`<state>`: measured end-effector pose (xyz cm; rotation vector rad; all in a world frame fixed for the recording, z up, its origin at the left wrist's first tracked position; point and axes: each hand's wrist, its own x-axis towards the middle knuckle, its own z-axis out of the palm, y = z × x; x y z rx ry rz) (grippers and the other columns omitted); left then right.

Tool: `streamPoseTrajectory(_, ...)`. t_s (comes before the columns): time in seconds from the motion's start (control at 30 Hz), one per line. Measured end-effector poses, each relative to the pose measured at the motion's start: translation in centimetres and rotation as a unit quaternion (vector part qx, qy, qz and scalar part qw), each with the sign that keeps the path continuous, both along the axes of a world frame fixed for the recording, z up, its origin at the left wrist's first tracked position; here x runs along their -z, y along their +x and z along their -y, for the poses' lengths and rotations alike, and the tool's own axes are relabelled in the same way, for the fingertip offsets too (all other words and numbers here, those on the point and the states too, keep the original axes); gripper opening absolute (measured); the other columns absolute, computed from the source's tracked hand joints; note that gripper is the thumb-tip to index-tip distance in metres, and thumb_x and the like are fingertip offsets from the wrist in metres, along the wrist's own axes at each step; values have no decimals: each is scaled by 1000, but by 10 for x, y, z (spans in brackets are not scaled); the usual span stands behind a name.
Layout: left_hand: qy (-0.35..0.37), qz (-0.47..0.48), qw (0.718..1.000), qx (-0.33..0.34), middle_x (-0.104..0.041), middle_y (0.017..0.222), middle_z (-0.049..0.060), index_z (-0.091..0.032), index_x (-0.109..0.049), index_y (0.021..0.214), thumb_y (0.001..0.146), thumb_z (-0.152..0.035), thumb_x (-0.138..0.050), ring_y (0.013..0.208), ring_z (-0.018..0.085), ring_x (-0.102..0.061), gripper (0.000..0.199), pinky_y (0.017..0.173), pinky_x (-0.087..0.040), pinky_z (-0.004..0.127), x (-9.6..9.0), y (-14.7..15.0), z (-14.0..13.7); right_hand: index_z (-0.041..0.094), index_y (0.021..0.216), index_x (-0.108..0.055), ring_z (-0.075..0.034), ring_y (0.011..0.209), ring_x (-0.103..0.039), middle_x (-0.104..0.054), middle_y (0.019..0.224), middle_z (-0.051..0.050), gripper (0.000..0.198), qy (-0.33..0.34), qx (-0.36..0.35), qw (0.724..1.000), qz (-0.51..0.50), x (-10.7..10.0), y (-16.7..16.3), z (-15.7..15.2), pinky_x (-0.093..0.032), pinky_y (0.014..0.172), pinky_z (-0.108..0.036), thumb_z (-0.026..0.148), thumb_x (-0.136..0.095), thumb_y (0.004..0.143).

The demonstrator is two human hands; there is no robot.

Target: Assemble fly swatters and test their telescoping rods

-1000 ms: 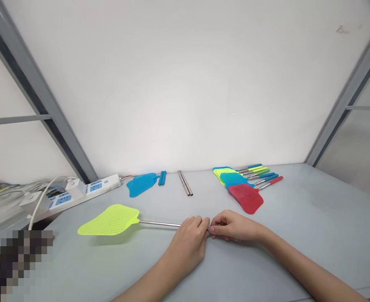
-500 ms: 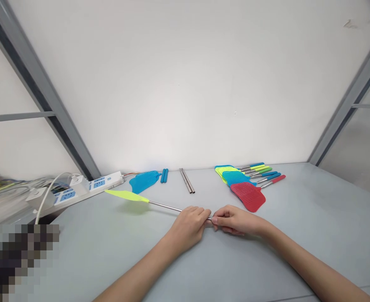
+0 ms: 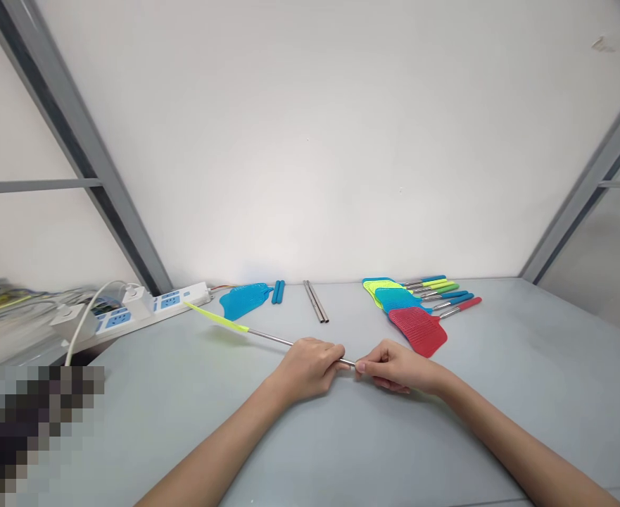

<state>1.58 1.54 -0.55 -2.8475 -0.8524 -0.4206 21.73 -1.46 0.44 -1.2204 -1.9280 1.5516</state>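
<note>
The single view was taken from the person's head, above the near side of the grey table [image 3: 500,408], and it faced forward and slightly down. The left hand [image 3: 312,366] and the right hand [image 3: 397,366] were quite near to it, below the middle. Farther away, the white wall [image 3: 310,141] filled the upper part, between two slanted metal posts [image 3: 112,183].

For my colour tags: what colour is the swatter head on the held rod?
Yellow-green; the swatter head shows nearly edge-on in the head view.
</note>
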Motion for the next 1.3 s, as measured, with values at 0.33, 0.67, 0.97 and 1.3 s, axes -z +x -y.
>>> streamPoseTrajectory(0.33,-10,21,1000,-7,-50,57,-2,-19,-42,65,86,-30,-33,52,11,-47,26,48,-24,25,-1,-1,-3,14,56,-48,-5,36,-25,-33,43,6,40,44,-6,998,46,-7,7,-1,-20,32,-19,47,-44,78)
streamPoseTrajectory(0.67,-10,20,999,-23,-51,57,-2,-18,-43,64,87,-34,-32,53,11,-47,30,48,-23,25,-3,-5,-8,15,58,-49,-5,38,-26,-33,45,6,36,47,-5,998,43,-8,13,-3,-21,35,-19,44,-44,78)
streamPoseTrajectory(0.97,-12,22,999,-29,-49,56,-2,-19,-45,64,87,-32,-32,53,12,-47,29,49,-23,25,-8,-5,-7,16,52,-39,-5,38,-25,-32,45,6,41,56,-4,997,58,-13,15,-2,-19,35,-20,48,-45,76)
streamPoseTrajectory(1.3,-14,21,999,-37,-51,58,-2,-19,-45,65,87,-34,-32,54,12,-46,30,51,-24,24,-5,-10,-10,15,54,-41,-6,42,-24,-30,48,5,40,73,0,995,72,-14,18,-2,-17,38,-20,48,-44,77)
